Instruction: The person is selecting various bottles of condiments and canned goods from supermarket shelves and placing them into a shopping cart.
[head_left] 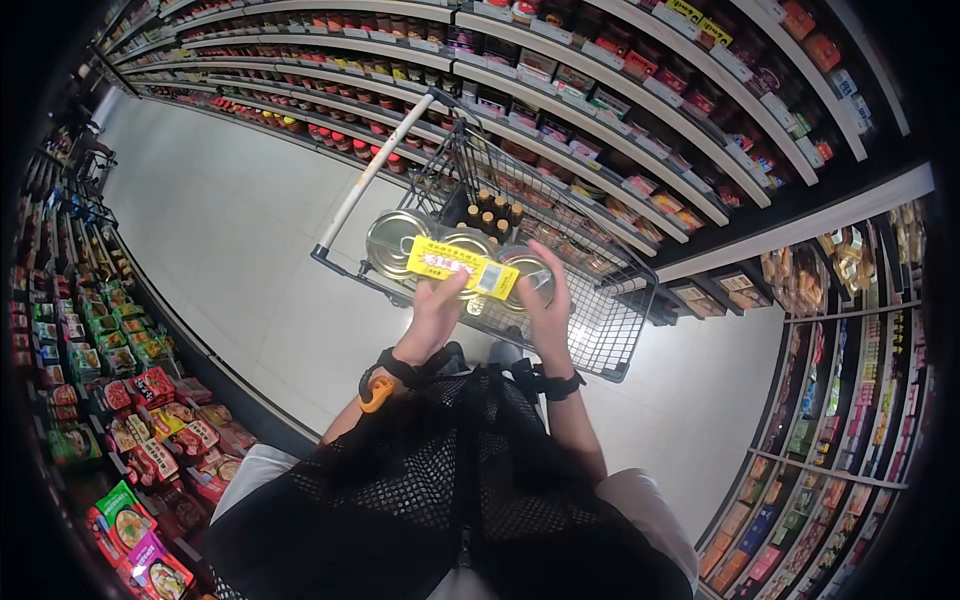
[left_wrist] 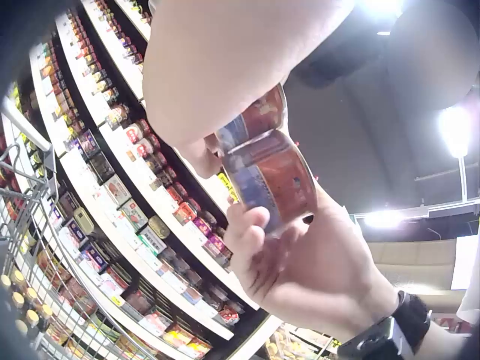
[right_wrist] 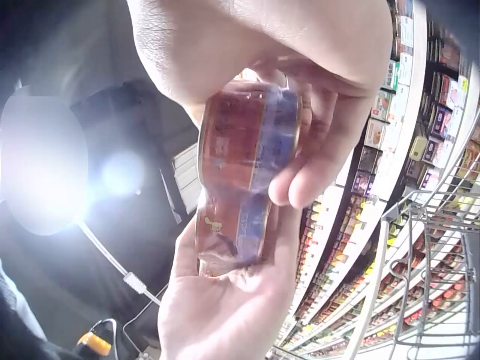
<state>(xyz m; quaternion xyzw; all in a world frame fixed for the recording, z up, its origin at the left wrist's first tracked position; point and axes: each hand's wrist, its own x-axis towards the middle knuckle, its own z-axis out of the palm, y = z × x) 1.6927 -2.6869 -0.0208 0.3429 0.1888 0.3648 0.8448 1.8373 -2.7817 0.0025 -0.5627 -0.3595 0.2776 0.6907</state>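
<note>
Three round tins joined in a row by a yellow label strip (head_left: 462,268) are held between both hands in the head view, lids facing up. The left hand (head_left: 434,318) grips the near side, its thumb on the strip. Around the right end tin curls the right hand (head_left: 548,310). In the left wrist view, the right hand (left_wrist: 300,262) cups a red and blue tin (left_wrist: 276,181). The right wrist view has the left hand (right_wrist: 225,315) under the far tin, and the right hand (right_wrist: 300,52) over the near tin (right_wrist: 247,139).
A wire shopping cart (head_left: 600,325) stands just beyond the hands, with brown bottles (head_left: 490,212) inside. Stocked shelves (head_left: 560,75) run behind it and along the right. Packaged food (head_left: 150,450) fills a display at the left, beside the pale floor (head_left: 220,200).
</note>
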